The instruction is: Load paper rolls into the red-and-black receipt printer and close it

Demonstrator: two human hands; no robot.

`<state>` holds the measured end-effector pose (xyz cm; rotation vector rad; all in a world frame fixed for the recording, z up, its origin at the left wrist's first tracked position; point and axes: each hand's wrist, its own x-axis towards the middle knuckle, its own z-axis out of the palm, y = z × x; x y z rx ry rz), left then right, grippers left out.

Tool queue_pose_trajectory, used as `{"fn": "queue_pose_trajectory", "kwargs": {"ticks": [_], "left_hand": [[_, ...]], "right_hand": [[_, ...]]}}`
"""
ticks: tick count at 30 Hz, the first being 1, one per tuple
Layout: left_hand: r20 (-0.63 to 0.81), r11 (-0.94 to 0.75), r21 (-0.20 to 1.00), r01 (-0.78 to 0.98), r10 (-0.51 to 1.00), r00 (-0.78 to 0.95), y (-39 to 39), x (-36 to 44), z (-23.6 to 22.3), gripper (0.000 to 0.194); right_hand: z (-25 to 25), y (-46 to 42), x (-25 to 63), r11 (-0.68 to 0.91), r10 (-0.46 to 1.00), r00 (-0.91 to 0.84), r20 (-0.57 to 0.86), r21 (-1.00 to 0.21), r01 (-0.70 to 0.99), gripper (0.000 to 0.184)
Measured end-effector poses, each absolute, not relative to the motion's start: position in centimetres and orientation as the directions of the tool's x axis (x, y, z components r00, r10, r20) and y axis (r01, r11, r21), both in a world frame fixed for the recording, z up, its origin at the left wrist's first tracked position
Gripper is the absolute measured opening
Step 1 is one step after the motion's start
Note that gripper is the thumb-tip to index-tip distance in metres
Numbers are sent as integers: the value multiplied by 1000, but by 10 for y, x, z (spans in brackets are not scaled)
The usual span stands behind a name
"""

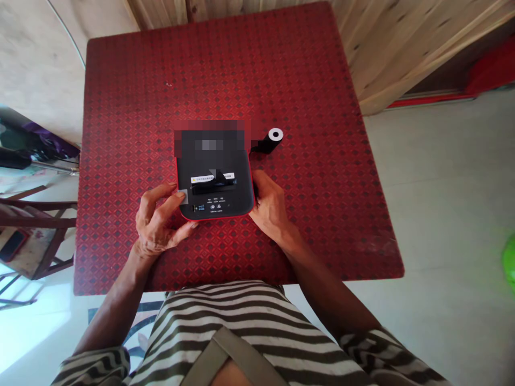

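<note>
At the black device's (222, 164) left edge, the left hand (158, 219) is part-curled, a finger on a pale tab (185, 200); whether it grips cannot be told. The device is over the table (217, 75), its long axis running away from the person, printed end nearest. Its shell looks stiff, smooth and fairly light, best held by both sides. The right hand (270, 208) grips its right edge; beyond its far right corner is a roll (273, 139).
</note>
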<state>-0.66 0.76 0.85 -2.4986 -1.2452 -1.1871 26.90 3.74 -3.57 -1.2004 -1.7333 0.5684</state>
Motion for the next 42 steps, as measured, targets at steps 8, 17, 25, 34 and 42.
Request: {"fn": "queue_pose_trajectory", "kwargs": {"ticks": [8, 17, 25, 34, 42], "left_hand": [[690, -635, 254, 730, 648, 323, 6, -9, 3, 63], [662, -622, 344, 703, 692, 287, 9, -7, 6, 64], [659, -601, 382, 702, 710, 248, 13, -7, 0, 58], [632, -613, 434, 660, 729, 262, 10, -6, 0, 56], [680, -655, 370, 659, 674, 288, 10, -2, -1, 61]], "right_hand": [[-31, 36, 269, 395, 913, -105, 395, -787, 474, 15], [-32, 36, 269, 401, 910, -104, 402, -784, 473, 15], [-32, 36, 268, 390, 915, -100, 392, -789, 475, 15], [-21, 36, 275, 370, 923, -106, 369, -781, 503, 20], [51, 68, 262, 621, 761, -374, 531, -427, 657, 17]]}}
